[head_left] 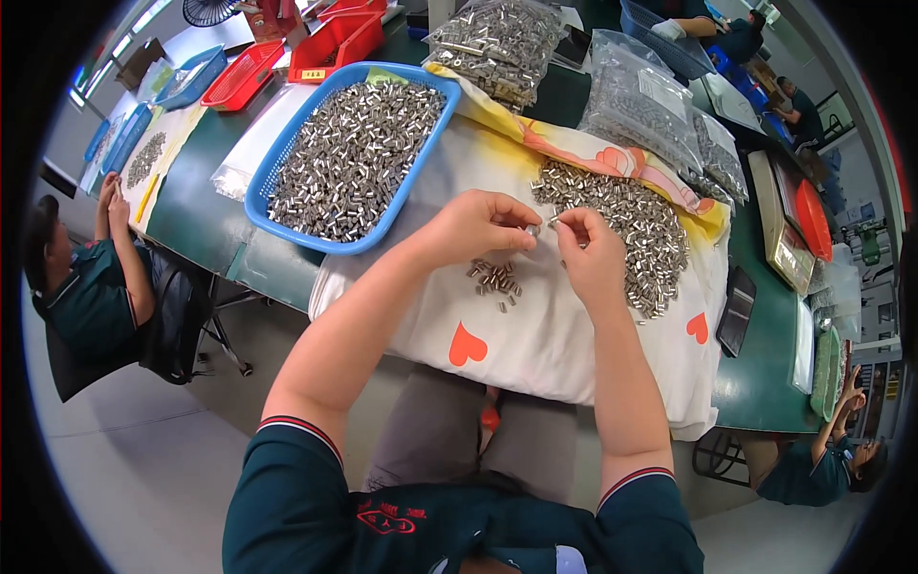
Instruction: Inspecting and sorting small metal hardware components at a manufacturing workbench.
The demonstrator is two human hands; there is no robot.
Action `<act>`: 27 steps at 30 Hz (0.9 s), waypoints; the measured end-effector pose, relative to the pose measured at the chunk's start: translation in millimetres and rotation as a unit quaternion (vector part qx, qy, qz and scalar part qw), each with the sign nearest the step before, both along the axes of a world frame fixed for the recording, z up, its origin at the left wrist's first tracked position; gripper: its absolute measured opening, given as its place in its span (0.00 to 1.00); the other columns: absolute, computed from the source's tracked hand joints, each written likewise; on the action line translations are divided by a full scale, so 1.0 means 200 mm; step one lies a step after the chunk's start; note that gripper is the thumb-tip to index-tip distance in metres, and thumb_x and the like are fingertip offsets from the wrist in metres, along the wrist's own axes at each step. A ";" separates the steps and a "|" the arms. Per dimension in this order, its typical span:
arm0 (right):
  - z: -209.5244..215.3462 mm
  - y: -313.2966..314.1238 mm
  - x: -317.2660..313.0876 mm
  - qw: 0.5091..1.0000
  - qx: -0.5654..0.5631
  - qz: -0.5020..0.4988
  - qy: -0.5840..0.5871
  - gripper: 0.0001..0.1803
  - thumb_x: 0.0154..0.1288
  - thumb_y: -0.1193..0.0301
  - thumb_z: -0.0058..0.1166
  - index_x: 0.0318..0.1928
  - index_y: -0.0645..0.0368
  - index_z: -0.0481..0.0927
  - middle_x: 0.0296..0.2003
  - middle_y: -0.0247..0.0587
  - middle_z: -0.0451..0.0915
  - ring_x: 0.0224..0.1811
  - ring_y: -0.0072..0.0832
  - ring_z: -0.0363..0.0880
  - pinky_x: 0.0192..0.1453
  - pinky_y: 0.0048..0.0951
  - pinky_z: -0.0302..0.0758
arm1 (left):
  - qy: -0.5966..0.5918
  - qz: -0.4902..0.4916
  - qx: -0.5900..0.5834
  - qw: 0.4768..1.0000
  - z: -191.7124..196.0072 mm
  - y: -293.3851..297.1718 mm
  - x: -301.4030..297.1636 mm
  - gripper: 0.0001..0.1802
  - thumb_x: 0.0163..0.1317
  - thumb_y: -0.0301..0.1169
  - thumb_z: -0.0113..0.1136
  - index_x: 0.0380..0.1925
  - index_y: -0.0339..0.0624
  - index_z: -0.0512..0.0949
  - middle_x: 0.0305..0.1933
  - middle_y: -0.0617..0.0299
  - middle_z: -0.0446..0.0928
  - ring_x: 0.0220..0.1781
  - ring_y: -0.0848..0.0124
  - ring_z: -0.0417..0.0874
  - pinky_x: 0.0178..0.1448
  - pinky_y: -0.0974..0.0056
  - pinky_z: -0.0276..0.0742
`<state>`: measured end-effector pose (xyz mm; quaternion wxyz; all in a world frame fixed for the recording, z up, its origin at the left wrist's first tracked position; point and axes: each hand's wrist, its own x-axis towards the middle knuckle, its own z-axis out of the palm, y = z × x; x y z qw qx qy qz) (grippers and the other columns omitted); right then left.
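Observation:
Over a white cloth (pixel 535 354) with red hearts, both my hands are raised close together. My left hand (pixel 488 230) is closed in a pinch on a small silvery metal cylinder. My right hand (pixel 590 251) has thumb and fingertips pressed together; a small metal piece seems to show at their tips. To the right of it, a large heap of short metal cylinders (pixel 655 258) spreads over the cloth. Below my left hand lies a small pile of the same cylinders (pixel 495 277). A blue plastic basket (pixel 260 206) full of such cylinders stands to the left.
Clear bags of metal parts (pixel 497 43) and further bags (pixel 641 105) lie at the back. A black phone-like slab (pixel 735 311) rests at the right. Red trays (pixel 244 77) stand at the far left. Seated people (pixel 91 287) work on both sides of the green table (pixel 191 225).

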<state>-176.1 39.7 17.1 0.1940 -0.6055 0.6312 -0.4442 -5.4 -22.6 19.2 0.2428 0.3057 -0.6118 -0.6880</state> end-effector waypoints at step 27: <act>0.03 -0.01 0.08 0.995 -0.066 0.066 0.045 0.05 0.46 0.79 0.55 0.28 0.61 0.75 0.25 0.40 0.75 0.29 0.32 0.74 0.34 0.28 0.71 | 0.101 0.008 0.113 0.988 -0.12 -0.07 0.00 0.17 0.50 0.21 0.60 0.42 0.34 0.75 0.33 0.66 0.75 0.33 0.80 0.75 0.40 0.76 0.72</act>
